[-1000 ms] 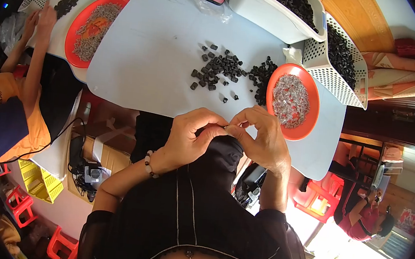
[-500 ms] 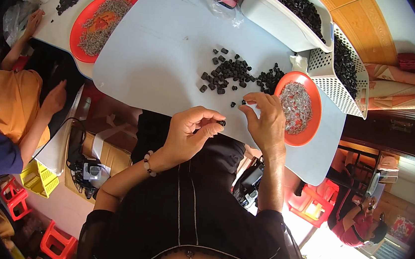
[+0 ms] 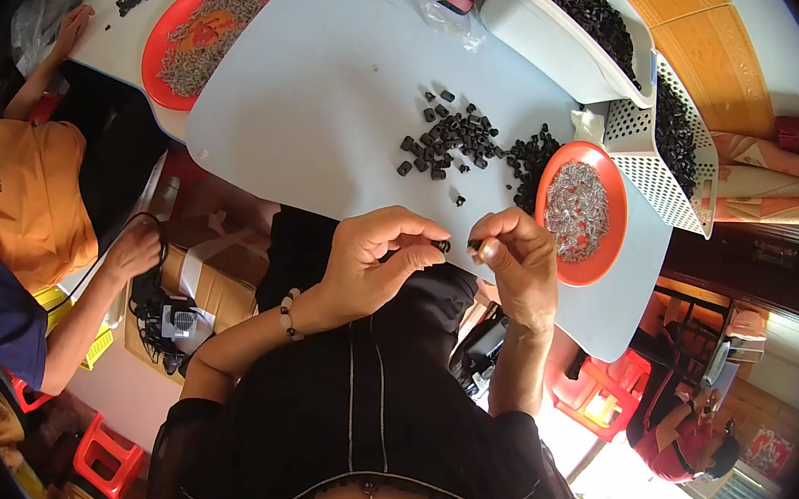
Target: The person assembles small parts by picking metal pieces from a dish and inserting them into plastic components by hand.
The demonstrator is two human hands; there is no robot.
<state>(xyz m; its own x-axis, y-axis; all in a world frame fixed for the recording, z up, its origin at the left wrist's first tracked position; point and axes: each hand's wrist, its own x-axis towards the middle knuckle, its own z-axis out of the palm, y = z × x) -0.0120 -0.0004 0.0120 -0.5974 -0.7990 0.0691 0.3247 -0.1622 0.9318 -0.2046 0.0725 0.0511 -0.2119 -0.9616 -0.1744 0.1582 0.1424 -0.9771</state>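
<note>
Over the table's near edge, my left hand [image 3: 372, 258] pinches a small round black part [image 3: 440, 246] between thumb and forefinger. Close by on the right, my right hand [image 3: 519, 273] grips another small black piece [image 3: 475, 244] at its fingertips. A short gap separates the two parts. Beyond my hands lie a loose pile of black cylindrical caps [image 3: 458, 138] and a heap of smaller black pieces [image 3: 530, 161]. One single black piece [image 3: 460, 201] rests nearer to my fingers. Beside my right hand stands an orange-red plate [image 3: 617, 213] of small clear and silvery bits [image 3: 575, 209].
The pale table [image 3: 291, 76] also bears a white bin [image 3: 554, 43] and a perforated white basket [image 3: 651, 182], both full of black parts. At left, a co-worker in an orange shirt [image 3: 30, 195] sits by another red plate [image 3: 156, 62]. Cardboard box [image 3: 224, 276] below.
My right hand has drawn back from the loose pieces toward my left hand, bringing a black piece. The co-worker's near hand has moved down to a black cable.
</note>
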